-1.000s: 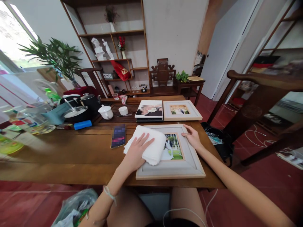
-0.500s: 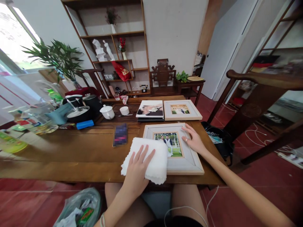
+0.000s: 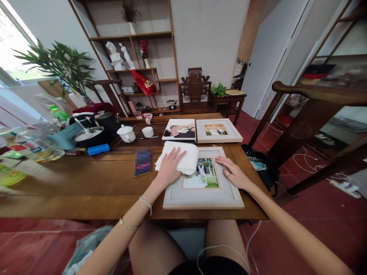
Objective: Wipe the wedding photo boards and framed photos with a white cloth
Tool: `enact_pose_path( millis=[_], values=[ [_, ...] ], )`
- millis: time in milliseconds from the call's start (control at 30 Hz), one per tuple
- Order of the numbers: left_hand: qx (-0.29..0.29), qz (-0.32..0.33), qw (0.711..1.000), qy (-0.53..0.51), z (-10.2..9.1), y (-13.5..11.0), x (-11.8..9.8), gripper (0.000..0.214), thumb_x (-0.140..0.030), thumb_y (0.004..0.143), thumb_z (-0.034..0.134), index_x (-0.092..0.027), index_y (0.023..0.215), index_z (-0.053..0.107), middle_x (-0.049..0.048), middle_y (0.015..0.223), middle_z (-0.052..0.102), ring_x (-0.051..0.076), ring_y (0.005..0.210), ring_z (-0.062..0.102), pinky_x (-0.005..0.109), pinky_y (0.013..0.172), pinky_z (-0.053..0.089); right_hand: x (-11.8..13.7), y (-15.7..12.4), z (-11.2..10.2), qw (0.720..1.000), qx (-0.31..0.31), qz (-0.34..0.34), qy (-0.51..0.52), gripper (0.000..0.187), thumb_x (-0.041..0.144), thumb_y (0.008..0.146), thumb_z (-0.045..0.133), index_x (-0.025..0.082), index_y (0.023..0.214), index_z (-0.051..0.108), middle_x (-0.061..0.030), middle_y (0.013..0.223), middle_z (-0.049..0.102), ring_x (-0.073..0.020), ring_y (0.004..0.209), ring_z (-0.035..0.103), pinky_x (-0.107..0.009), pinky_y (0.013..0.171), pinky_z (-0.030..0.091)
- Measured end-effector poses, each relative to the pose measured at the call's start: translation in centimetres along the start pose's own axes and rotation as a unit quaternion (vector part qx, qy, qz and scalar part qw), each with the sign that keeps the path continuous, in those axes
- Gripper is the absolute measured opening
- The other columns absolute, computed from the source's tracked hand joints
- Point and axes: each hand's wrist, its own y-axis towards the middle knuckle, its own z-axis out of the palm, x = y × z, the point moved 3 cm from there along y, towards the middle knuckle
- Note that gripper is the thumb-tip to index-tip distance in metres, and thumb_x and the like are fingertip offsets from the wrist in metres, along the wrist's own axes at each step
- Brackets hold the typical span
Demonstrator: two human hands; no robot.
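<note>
My left hand [image 3: 169, 168] presses on a folded white cloth [image 3: 187, 156], its fingers laid over the top. The cloth covers the upper left part of a light grey picture frame [image 3: 200, 198] with a pale wood edge. Inside the frame is a photo [image 3: 210, 177] of a person in a dark vest and white trousers on a lawn, partly hidden by the cloth. My right hand [image 3: 233, 173], wearing a ring, rests with fingers extended on the frame's right border. Left of the cloth lies a phone [image 3: 142, 162] with a blurred screen.
Behind are a second framed photo [image 3: 219, 130] and a white-edged picture [image 3: 179, 130]. A lidded white cup [image 3: 126, 134], small white bowl [image 3: 148, 132], blue box [image 3: 99, 149] and black kettle [image 3: 106, 121] stand to the left. A wooden chair [image 3: 306, 122] is at the right, a bagged bin [image 3: 94, 240] below.
My left hand has moved the cloth up and away from me, from the frame's lower left to its upper left. My right hand has shifted slightly lower on the right border.
</note>
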Motion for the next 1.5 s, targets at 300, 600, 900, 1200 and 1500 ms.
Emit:
enact_pose_path(
  millis=[300,600,900,1200,1500],
  values=[
    [0.049,0.059,0.997,0.004,-0.1,-3.4,-0.3,0.085,-0.003,0.066,0.050,-0.023,0.146,0.032,0.0067,0.156,0.025,0.028,0.146,0.016,0.052,0.115,0.020,-0.5,-0.2,0.5,0.999,0.003,0.027,-0.028,0.048,0.020,0.089,0.040,0.028,0.135,0.050,-0.0049,0.150,0.039,-0.0253,0.141,0.028,-0.057,0.115,0.023],
    [0.071,0.038,0.997,-0.017,-1.4,-13.3,-4.5,0.100,-0.002,0.057,0.049,-0.031,0.149,0.024,0.0021,0.157,0.026,0.028,0.145,0.019,0.051,0.114,0.023,-0.8,-0.1,0.4,1.000,0.002,0.015,-0.021,0.047,0.020,0.090,0.040,0.030,0.135,0.052,-0.0040,0.143,0.049,-0.0249,0.139,0.033,-0.056,0.114,0.027],
    [-0.027,-0.039,0.999,-0.008,0.1,-4.3,-1.9,0.082,-0.010,0.072,0.052,-0.022,0.149,0.026,0.0077,0.157,0.022,0.029,0.145,0.018,0.051,0.114,0.022,-0.9,0.1,0.2,1.000,0.009,-0.017,-0.015,0.045,0.022,0.091,0.042,0.029,0.133,0.053,-0.0060,0.141,0.051,-0.0265,0.137,0.036,-0.059,0.112,0.028],
    [-0.002,-0.022,0.999,0.033,0.8,2.0,-0.3,0.079,-0.007,0.074,0.052,-0.019,0.148,0.027,0.0101,0.156,0.027,0.029,0.145,0.019,0.048,0.115,0.022,-1.1,0.2,0.3,1.000,0.005,-0.005,-0.015,0.045,0.020,0.089,0.041,0.027,0.131,0.056,-0.0065,0.140,0.052,-0.0268,0.136,0.037,-0.059,0.112,0.029],
    [0.010,0.003,0.999,0.052,0.2,-10.3,-5.4,0.092,-0.009,0.064,0.054,-0.023,0.150,0.024,0.0077,0.156,0.026,0.031,0.145,0.017,0.050,0.115,0.021,-0.4,0.2,0.2,1.000,-0.012,0.017,-0.008,0.049,0.016,0.084,0.044,0.031,0.130,0.058,-0.0024,0.138,0.054,-0.0266,0.135,0.039,-0.059,0.112,0.030]
  ],
)
